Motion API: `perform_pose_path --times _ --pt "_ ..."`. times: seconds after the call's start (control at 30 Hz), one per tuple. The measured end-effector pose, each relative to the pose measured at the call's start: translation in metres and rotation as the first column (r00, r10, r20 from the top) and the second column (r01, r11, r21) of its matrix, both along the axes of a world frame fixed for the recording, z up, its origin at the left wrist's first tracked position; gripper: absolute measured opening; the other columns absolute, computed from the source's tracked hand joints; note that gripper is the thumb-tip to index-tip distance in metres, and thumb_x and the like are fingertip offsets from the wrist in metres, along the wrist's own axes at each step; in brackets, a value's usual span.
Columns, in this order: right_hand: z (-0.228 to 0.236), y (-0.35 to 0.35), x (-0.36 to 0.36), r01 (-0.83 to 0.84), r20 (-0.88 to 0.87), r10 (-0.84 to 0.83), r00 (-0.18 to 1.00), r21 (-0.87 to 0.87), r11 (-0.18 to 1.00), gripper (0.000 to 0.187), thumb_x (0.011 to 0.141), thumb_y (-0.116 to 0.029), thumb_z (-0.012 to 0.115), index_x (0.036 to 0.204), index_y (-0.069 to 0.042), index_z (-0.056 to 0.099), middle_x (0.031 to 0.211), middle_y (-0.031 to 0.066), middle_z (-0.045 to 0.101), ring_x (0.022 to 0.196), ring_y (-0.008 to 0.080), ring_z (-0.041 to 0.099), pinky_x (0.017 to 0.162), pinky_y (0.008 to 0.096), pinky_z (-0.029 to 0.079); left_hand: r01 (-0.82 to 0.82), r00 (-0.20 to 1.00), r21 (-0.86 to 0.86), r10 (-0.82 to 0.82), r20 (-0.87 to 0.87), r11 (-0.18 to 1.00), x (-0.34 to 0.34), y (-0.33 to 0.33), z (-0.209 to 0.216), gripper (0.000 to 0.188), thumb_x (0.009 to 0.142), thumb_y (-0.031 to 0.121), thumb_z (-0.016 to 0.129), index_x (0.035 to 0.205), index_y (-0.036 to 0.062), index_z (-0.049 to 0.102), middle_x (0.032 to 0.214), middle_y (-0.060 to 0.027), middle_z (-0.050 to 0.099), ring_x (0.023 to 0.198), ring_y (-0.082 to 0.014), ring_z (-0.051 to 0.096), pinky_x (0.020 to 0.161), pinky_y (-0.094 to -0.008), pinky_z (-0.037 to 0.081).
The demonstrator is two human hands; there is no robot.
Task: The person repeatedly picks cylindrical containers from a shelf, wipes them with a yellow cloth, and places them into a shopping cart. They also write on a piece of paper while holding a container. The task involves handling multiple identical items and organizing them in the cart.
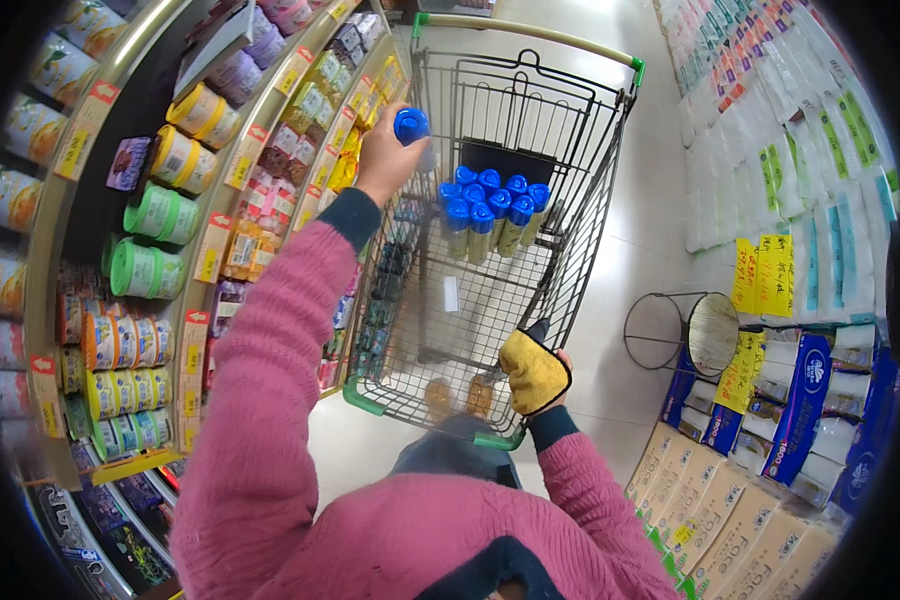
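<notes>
Blue-capped can (pixel 411 125) in the left hand (pixel 385 158), fingers closed round its side, thumb toward the body-side; grip sits by the cart's left rail, near the shelf edge. Step in hand, my reading: moving a single can between shelf and cart, direction not certain from one view. If bound for the basket, the next move would call for a swing rightward and back toward the body, kept upright, then a low release beside its likes. Surroundings, big to small: shelving (pixel 203 290) left of the grip, running from beyond it back past the elbow, full of coloured tubs and packs; stacked white packs (pixel 745 170) well off to its right, across the aisle; shopping cart (pixel 592 222) just right of the grip, wire-sided, green corners; cluster of matching cans (pixel 499 203) inside, right of the grip and nearer the body, standing close together, caps up; yellow fabric piece (pixel 533 375) farther right and nearer still, at the cart's near end, right hand (pixel 568 364) mostly behind it, whether clasping cannot tell. Held can: glossy round blue cap toward the viewer, body paler, largely hidden by fingers, blurred
</notes>
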State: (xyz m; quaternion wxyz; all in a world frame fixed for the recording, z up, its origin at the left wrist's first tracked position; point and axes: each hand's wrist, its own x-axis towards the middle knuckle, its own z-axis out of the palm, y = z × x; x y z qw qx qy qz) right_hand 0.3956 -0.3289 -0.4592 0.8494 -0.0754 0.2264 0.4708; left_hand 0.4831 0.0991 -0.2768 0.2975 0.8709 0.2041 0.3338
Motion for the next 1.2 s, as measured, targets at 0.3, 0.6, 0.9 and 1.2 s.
perform_pose_path --times 0.3,0.6,0.9,1.2 --pt "0.032 0.006 0.000 -0.030 -0.222 -0.017 0.975 -0.205 0.978 0.069 0.087 -0.057 0.046 0.128 -0.002 0.058 0.112 0.0195 0.066 0.082 0.0356 0.066 0.066 0.0433 0.055 -0.034 0.972 -0.065 0.018 -0.234 0.997 0.059 0.029 -0.123 0.055 0.076 0.019 0.079 0.124 0.0064 0.054 0.105 -0.0227 0.068 0.099 -0.0414 0.065 0.086 -0.0460 0.052" --pt "0.020 -0.003 -0.006 0.042 -0.253 -0.075 0.965 -0.135 0.990 0.074 0.087 -0.057 0.046 0.129 0.004 0.056 0.119 0.0232 0.065 0.095 0.0399 0.065 0.083 0.0474 0.053 0.010 0.837 -0.017 -0.017 -0.547 1.000 0.087 0.045 -0.213 0.057 0.079 0.020 0.074 0.131 0.0119 0.051 0.121 -0.0248 0.056 0.109 -0.0428 0.061 0.091 -0.0473 0.052" --pt "0.019 -0.007 -0.011 -0.032 -0.303 -0.037 0.952 -0.219 0.975 0.080 0.081 -0.061 0.047 0.133 0.000 0.053 0.111 0.0237 0.063 0.078 0.0352 0.061 0.064 0.0447 0.052 -0.038 0.573 -0.313 -0.236 -0.785 0.949 0.124 0.056 -0.245 0.061 0.075 0.045 0.071 0.130 0.0196 0.065 0.137 -0.0252 0.048 0.120 -0.0389 0.057 0.104 -0.0412 0.045" --pt "0.027 -0.004 -0.010 0.018 -0.303 -0.082 0.950 -0.207 0.978 0.078 0.083 -0.058 0.046 0.129 0.004 0.057 0.118 0.0249 0.064 0.099 0.0413 0.064 0.083 0.0483 0.053 0.063 0.429 -0.168 -0.179 -0.885 0.984 0.135 0.046 -0.230 0.067 0.066 0.054 0.076 0.121 0.0166 0.071 0.138 -0.0284 0.046 0.126 -0.0414 0.051 0.104 -0.0443 0.045"
